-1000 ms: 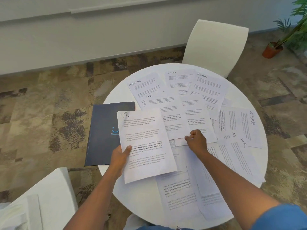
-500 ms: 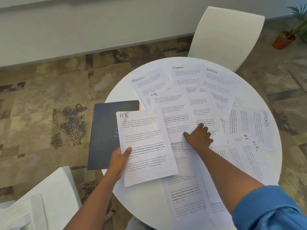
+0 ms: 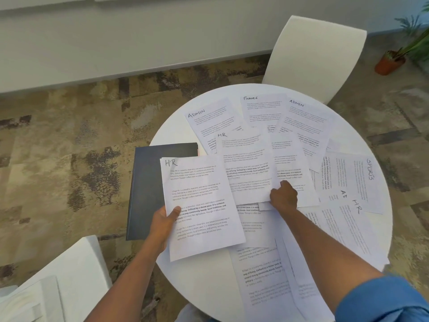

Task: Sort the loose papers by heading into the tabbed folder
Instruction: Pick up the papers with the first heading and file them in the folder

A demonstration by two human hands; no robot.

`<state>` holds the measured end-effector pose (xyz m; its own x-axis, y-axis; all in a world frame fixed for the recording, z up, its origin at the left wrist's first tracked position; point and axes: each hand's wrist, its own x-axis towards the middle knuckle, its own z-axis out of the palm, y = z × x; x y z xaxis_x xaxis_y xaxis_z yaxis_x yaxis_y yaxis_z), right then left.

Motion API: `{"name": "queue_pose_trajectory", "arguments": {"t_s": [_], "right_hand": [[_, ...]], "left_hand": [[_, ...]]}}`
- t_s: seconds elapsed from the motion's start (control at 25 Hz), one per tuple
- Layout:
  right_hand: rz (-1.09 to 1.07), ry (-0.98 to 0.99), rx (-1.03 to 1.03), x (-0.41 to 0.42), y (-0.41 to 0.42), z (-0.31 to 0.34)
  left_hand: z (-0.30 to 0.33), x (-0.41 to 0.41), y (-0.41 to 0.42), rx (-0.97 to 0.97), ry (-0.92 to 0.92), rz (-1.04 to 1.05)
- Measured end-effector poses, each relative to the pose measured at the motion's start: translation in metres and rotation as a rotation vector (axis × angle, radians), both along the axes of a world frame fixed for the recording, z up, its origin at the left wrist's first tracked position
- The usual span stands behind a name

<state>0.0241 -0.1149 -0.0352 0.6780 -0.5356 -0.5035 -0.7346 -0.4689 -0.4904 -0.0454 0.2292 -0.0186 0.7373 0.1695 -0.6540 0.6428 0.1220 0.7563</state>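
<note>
HR sheet, long axis near-vertical, heading pointing away, is gripped by left hand; right hand pinches second HR sheet.

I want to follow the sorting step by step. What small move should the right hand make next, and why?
Probably lift the second HR sheet off the pile and carry it to the HR sheet held in the left hand. The right hand already pinches its lower corner, both headings read HR, and the folder lies closed.
</note>
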Motion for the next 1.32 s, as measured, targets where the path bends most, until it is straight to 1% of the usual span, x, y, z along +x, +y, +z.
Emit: {"name": "queue_pose_trajectory", "arguments": {"t_s": [0.08,0.32,0.4,0.52,0.68,0.8,0.92,1.12,1.32], "right_hand": [[-0.068,-0.099,0.053,-0.006,-0.01,0.005],[-0.209,-0.36,0.157,-0.043,-0.045,0.046],[-0.227,-0.416,0.195,-0.055,-0.053,0.058],[-0.245,-0.45,0.249,-0.077,-0.051,0.068],[-0.205,-0.433,0.356,-0.117,-0.018,0.072],[-0.215,-0.409,0.424,-0.149,0.009,0.069],[-0.184,-0.378,0.466,-0.17,0.019,0.062],[-0.086,-0.348,0.472,-0.187,0.01,0.056],[0.038,-0.323,0.459,-0.191,-0.005,0.066]], "left_hand": [[0.003,0.0,0.005,-0.005,-0.012,-0.013],[0.016,-0.004,0.013,-0.016,-0.045,-0.038],[0.018,-0.004,0.012,-0.02,-0.053,-0.065],[0.02,-0.003,0.007,-0.026,-0.058,-0.114],[0.026,-0.001,-0.01,-0.052,-0.093,-0.186],[0.031,-0.003,-0.022,-0.075,-0.098,-0.245],[0.036,-0.006,-0.033,-0.076,-0.101,-0.282],[0.042,-0.016,-0.052,-0.067,-0.131,-0.223],[0.05,-0.034,-0.083,-0.14,-0.19,-0.167]]}}
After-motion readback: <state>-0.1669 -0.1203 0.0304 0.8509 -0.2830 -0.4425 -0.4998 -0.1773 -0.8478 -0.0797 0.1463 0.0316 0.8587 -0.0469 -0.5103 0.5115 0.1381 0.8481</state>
